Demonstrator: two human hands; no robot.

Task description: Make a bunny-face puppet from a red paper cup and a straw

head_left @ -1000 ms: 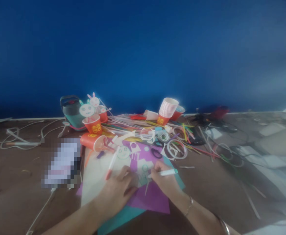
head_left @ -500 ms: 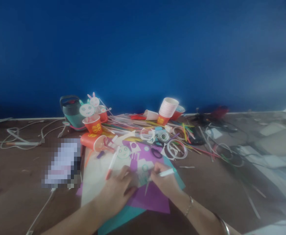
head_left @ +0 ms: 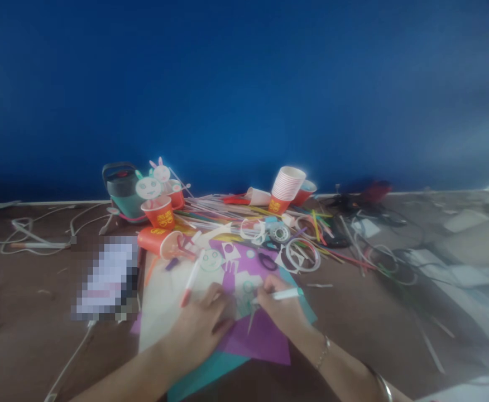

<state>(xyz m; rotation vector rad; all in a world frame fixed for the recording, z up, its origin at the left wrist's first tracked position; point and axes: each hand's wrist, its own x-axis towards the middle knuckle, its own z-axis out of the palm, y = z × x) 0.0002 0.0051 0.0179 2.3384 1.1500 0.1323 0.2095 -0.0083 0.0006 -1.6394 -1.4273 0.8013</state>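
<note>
My right hand (head_left: pixel 280 310) is closed around a white marker (head_left: pixel 288 294) with a green end, its tip on a white paper piece (head_left: pixel 247 290) that bears green lines. My left hand (head_left: pixel 200 324) lies on the papers at the left of that piece, fingers bent and somewhat apart, nothing seen in them. Near its knuckles lies a marker with a red end (head_left: pixel 190 282). A round paper face (head_left: pixel 211 260) drawn in green sits beyond my left hand. Purple paper (head_left: pixel 261 340) and teal paper (head_left: pixel 206 377) spread beneath.
Red cups (head_left: pixel 158 212), one tipped over, and a green-grey jug (head_left: pixel 123 192) stand at the back left. A stack of paper cups (head_left: pixel 288 184) rises behind many coloured sticks (head_left: pixel 223 212). Tape rolls (head_left: pixel 303 255) lie at the right; a blurred-out device (head_left: pixel 108 279) at the left.
The marker in my right hand has tilted slightly, its green end a little further right. My left hand has hardly moved.
</note>
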